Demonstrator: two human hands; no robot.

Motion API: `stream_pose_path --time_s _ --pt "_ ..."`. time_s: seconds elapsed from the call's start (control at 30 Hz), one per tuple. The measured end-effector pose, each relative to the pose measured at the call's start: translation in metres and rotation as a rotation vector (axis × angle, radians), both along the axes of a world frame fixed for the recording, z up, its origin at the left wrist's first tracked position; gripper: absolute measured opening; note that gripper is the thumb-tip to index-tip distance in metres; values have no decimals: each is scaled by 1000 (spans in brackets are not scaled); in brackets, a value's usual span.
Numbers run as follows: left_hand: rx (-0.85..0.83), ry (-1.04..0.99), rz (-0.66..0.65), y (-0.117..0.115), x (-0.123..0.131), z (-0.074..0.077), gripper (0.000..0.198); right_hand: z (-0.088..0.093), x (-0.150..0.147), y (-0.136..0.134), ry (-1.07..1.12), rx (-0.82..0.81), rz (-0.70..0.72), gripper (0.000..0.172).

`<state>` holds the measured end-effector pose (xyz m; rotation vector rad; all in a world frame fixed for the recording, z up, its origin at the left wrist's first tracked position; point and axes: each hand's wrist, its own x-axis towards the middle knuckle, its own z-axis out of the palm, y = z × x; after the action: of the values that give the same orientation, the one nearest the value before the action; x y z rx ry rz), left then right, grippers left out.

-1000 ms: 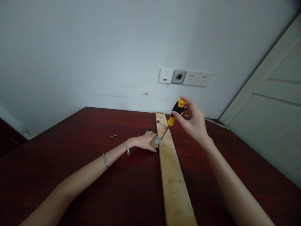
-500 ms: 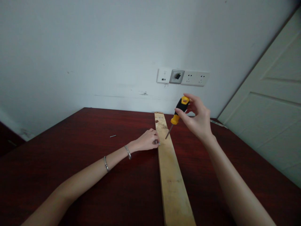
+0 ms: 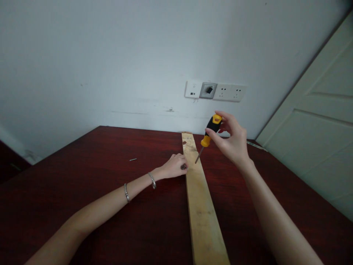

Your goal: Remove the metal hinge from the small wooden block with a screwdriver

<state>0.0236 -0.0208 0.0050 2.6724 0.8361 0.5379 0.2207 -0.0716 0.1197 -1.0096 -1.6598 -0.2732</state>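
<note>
A long pale wooden plank [image 3: 201, 206] lies lengthwise on the dark red table [image 3: 96, 206]. My right hand [image 3: 233, 141] grips a yellow-and-black screwdriver [image 3: 209, 134] by its handle, the shaft slanting down-left with its tip just above the plank. My left hand [image 3: 172, 167] rests on the table against the plank's left edge, fingers curled round a small metal piece [image 3: 184, 166], apparently a hinge, mostly hidden by the fingers. Two bracelets sit on my left forearm.
A small loose screw [image 3: 133, 159] lies on the table to the left. A row of wall sockets [image 3: 215, 91] sits above the table's far edge. A white panelled door [image 3: 317, 121] stands at the right.
My left hand has closed over the small metal hinge, which lay exposed on the plank's edge. My right hand has lifted the screwdriver tip off it and shifted slightly right.
</note>
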Motion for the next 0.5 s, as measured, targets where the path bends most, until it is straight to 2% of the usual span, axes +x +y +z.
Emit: stream_pose_path --time_s 0.5 --pt "9 -53 -21 2 1 -5 10 1 -2 -1 -17 29 -17 49"
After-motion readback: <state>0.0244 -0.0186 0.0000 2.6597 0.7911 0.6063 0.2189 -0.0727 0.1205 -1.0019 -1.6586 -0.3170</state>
